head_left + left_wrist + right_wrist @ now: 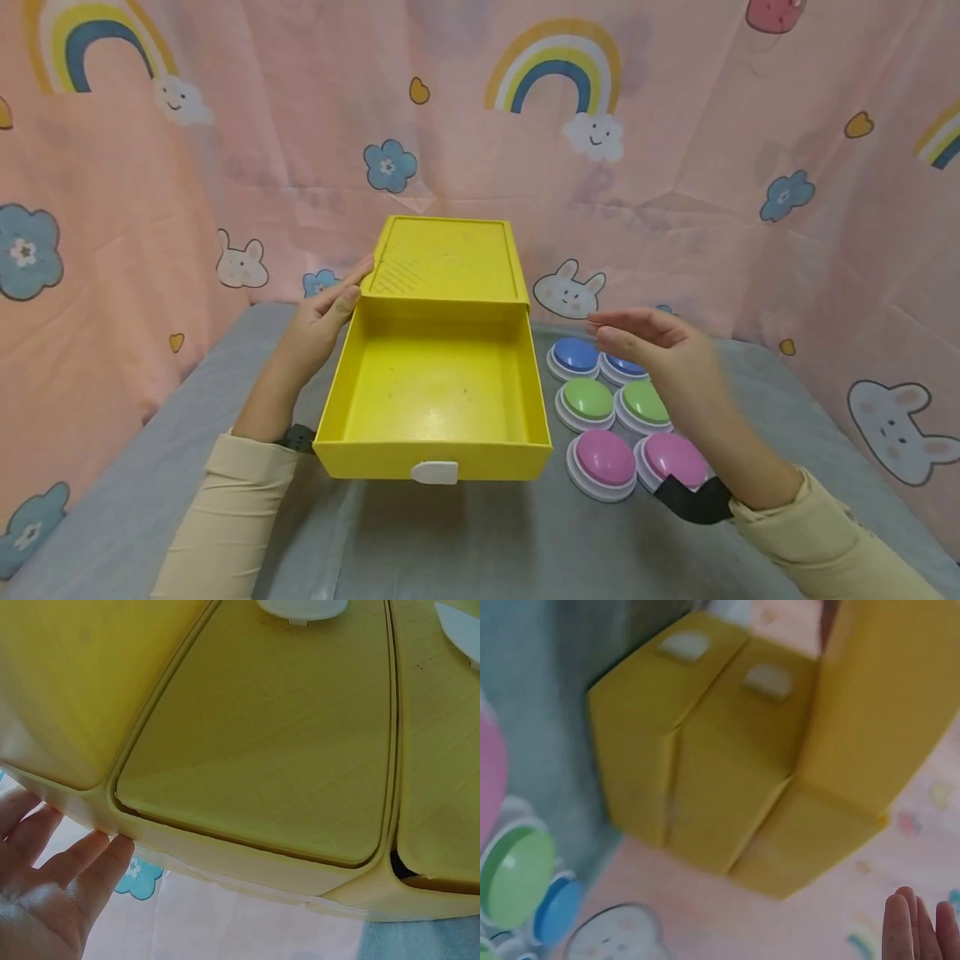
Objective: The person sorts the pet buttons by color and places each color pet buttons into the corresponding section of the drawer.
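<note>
A yellow drawer cabinet (453, 258) stands on the grey table with its top drawer (435, 400) pulled out toward me. Nothing lies inside that drawer, and a white handle (435, 472) sits on its front. In the left wrist view, lower drawer fronts (262, 742) with white handles stay closed beneath it. My left hand (318, 333) rests its fairly straight fingers against the cabinet's left side, near the top. Off the cabinet's right side, my right hand (667, 354) hovers in the air, fingers extended, holding nothing. Straight fingertips (900, 926) show in the right wrist view.
Right of the cabinet, round push buttons on white bases stand in two columns: blue (576, 356), green (588, 400) and pink (606, 458). My right hand and wrist partly cover the right column. A pink printed curtain (450, 175) hangs behind the grey table (420, 550).
</note>
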Action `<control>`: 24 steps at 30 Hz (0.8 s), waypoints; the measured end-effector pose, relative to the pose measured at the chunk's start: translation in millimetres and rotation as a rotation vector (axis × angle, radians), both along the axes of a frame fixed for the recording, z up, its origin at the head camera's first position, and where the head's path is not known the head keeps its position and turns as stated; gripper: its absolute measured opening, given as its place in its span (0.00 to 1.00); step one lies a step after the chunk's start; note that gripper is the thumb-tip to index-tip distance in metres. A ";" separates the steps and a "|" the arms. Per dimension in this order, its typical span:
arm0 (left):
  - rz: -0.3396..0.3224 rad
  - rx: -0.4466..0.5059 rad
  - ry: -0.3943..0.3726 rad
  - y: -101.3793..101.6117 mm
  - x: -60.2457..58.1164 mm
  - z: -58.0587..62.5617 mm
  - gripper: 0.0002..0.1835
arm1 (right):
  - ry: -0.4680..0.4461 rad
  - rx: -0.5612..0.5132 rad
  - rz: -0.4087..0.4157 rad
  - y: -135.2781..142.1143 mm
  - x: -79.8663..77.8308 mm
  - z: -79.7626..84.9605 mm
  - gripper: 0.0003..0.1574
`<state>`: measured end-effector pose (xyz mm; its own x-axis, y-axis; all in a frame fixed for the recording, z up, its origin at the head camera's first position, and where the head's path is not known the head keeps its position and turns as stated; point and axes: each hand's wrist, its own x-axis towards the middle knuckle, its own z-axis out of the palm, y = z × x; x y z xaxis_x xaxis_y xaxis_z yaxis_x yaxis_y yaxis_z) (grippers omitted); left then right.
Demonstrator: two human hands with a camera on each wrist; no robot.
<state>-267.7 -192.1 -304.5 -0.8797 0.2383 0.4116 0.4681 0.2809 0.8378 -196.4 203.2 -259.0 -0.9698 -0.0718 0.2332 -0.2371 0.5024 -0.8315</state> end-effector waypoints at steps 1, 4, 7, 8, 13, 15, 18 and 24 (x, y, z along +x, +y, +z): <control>-0.001 -0.002 0.002 -0.4 -0.2 -0.2 0.27 | -0.009 0.010 -0.013 1.9 -10.1 -3.3 0.30; 0.001 -0.012 0.008 -0.9 -0.9 -0.7 0.27 | -0.044 -0.010 -0.024 8.7 -37.8 -12.6 0.33; -0.001 -0.011 0.011 -0.9 -1.1 -1.1 0.27 | -0.082 -0.041 -0.018 13.7 -60.0 -20.0 0.35; -0.001 -0.008 0.010 -0.9 -1.2 -1.2 0.27 | -0.093 -0.057 -0.008 15.0 -66.2 -22.5 0.37; -0.002 0.004 0.006 -0.6 -1.0 -1.1 0.26 | -0.177 -0.066 0.032 22.9 -92.0 -37.6 0.41; -0.002 0.005 0.006 -0.3 -1.1 -0.8 0.27 | -0.216 -0.042 0.042 26.0 -100.4 -44.7 0.42; 0.001 0.004 0.005 -0.1 -0.7 -0.6 0.27 | -0.250 -0.013 0.068 30.2 -112.1 -55.4 0.44; 0.007 0.000 0.005 0.3 0.2 -0.1 0.27 | -0.273 0.048 0.110 34.9 -129.6 -68.8 0.54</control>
<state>-267.5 -191.8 -304.6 -0.8794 0.2319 0.4158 0.4701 0.2843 0.8356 -325.9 238.1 -327.8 -0.9819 -0.1846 -0.0415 -0.0631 0.5263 -0.8480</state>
